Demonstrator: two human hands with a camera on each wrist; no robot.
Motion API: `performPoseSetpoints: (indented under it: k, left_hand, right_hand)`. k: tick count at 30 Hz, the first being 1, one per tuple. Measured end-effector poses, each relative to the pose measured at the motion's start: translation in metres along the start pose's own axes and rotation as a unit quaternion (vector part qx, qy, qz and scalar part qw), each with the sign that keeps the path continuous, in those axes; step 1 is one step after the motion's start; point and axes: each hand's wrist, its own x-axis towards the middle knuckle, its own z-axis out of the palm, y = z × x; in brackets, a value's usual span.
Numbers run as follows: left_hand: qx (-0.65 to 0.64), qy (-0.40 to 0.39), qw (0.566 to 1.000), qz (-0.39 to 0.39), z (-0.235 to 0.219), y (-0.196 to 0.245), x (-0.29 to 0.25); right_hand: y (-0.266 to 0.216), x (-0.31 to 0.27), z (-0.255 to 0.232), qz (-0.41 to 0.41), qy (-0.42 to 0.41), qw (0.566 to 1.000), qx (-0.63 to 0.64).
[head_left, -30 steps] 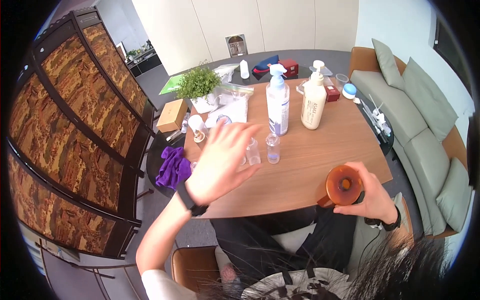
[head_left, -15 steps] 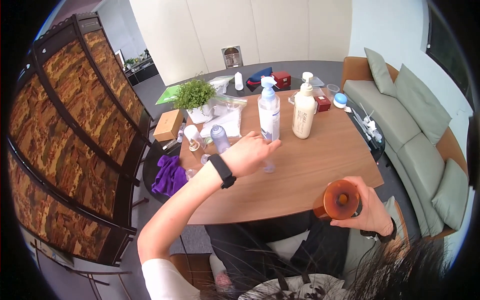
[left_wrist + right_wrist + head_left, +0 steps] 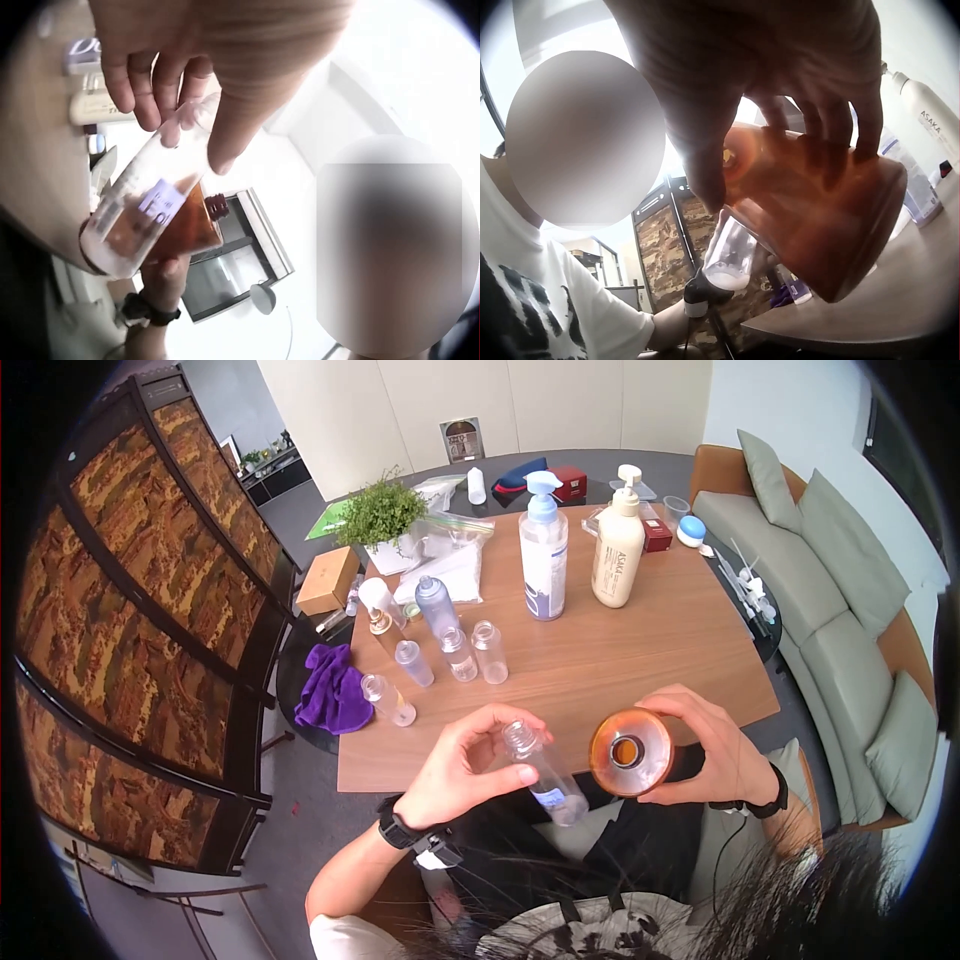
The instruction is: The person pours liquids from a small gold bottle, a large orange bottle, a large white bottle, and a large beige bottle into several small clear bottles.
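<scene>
My left hand point(image 3: 465, 765) grips a small clear bottle point(image 3: 548, 785) near its uncapped neck, thumb on one side and fingers on the other. The bottle leans, its base toward my lap, and bears a small bluish label point(image 3: 161, 201). Gripped around its side by my right hand point(image 3: 722, 745), an amber bottle point(image 3: 655, 760) shows its round shoulder and open neck in the head view. Its dark threaded neck point(image 3: 217, 206) shows in the left wrist view. The two bottles are side by side over the table's front edge, the clear one left of the amber one.
Several small clear bottles point(image 3: 490, 655) stand on the table's left part, near a bluish bottle point(image 3: 436, 605). Farther back are two tall pump bottles point(image 3: 543, 565) and a potted plant point(image 3: 385, 515). A purple cloth point(image 3: 332, 695) lies at the left on a dark lower surface.
My left hand has taken a small clear bottle from mid-table and brought it back to the front edge. My right hand has shifted the amber bottle left, closer to it.
</scene>
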Motion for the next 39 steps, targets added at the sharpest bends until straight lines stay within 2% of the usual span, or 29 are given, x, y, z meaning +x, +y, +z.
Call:
performPoseSetpoints:
  k: [2,5,6,9,15,18,21,24,30,33,39]
  left_hand:
    - [-0.121,0.013,0.992,-0.042,0.003,-0.006,-0.003]
    - [-0.064,0.033,0.997,0.019,0.007,-0.018,-0.007]
    - [-0.069,0.04,0.997,0.022,0.008,-0.02,-0.009]
    - [0.058,0.055,0.996,0.031,0.007,-0.024,-0.013]
    - [0.11,0.113,0.985,0.07,0.011,-0.027,-0.01]
    - [0.121,0.1,0.987,0.019,0.01,-0.024,-0.011]
    - [0.146,0.109,0.983,0.02,0.01,-0.022,-0.011]
    - [0.178,0.138,0.97,0.094,0.01,-0.025,-0.007]
    - [0.22,0.148,0.961,0.084,0.011,-0.021,-0.007]
    - [0.206,0.142,0.967,0.045,0.011,-0.021,-0.008]
    - [0.233,0.148,0.96,0.048,0.011,-0.022,-0.007]
  right_hand:
    - [-0.001,0.007,0.002,-0.01,0.002,1.0,-0.007]
    - [-0.006,0.016,0.004,-0.013,0.005,1.0,-0.025]
    - [-0.007,0.017,0.004,-0.012,0.006,0.999,-0.032]
    - [-0.008,0.021,0.006,-0.01,0.016,0.998,-0.059]
    - [-0.012,0.028,0.002,-0.012,0.011,0.988,-0.154]
    - [-0.018,0.033,0.0,-0.011,-0.008,0.983,-0.185]
    - [-0.023,0.039,-0.001,-0.025,-0.022,0.975,-0.22]
    - [-0.027,0.044,-0.003,-0.032,-0.028,0.967,-0.251]
    - [-0.032,0.051,-0.004,-0.052,-0.037,0.955,-0.289]
    - [-0.031,0.053,-0.003,-0.058,-0.041,0.951,-0.3]
    - [-0.035,0.055,-0.004,-0.064,-0.052,0.94,-0.33]
